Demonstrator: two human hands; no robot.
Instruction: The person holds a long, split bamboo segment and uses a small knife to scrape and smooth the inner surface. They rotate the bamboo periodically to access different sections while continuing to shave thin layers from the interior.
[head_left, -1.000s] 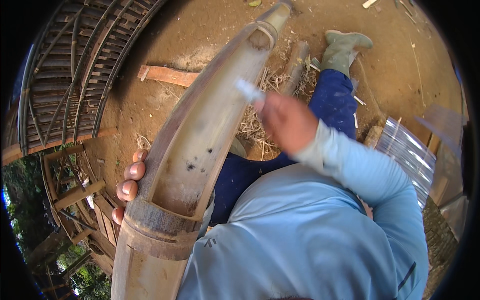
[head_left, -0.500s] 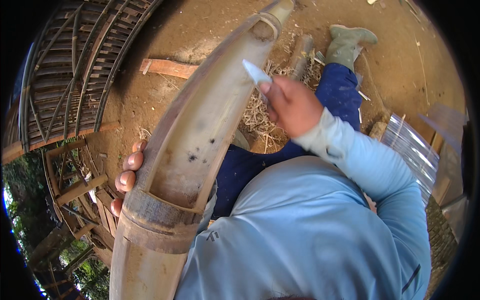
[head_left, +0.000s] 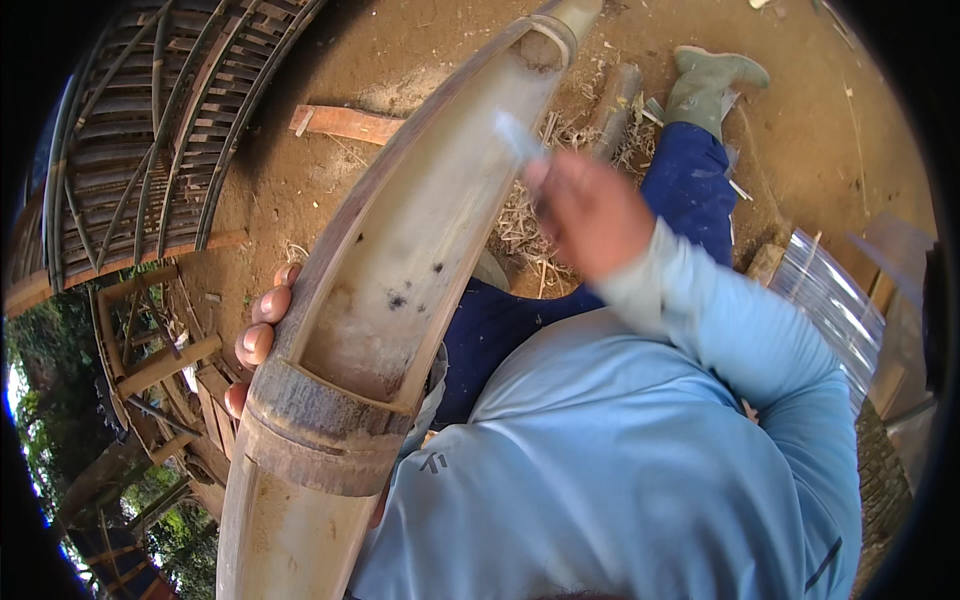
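centrally in the head view, one bamboo culm (head_left: 395, 255) is held diagonally beside the light blue shirt (head_left: 620, 470), its long opening turned upward, presumably so that the inner wall is kept within reach. by the left hand (head_left: 257, 341), the culm's left side is clasped; four fingertips are curled round it, while the thumb is hidden. steadying is the likely reason for this grip. between the thumb and fingers of the right hand (head_left: 597, 215), one pale blade (head_left: 517, 135) is pinched, its tip directed over the opening; because of motion blur, contact cannot be told. the opening is bounded by two visible nodes. beyond the culm, on the ground, the following are counted: one heap of shavings (head_left: 522, 218), one reddish plank (head_left: 355, 124) and one short round pole (head_left: 615, 105). one green boot (head_left: 697, 95) is placed to the right of these.
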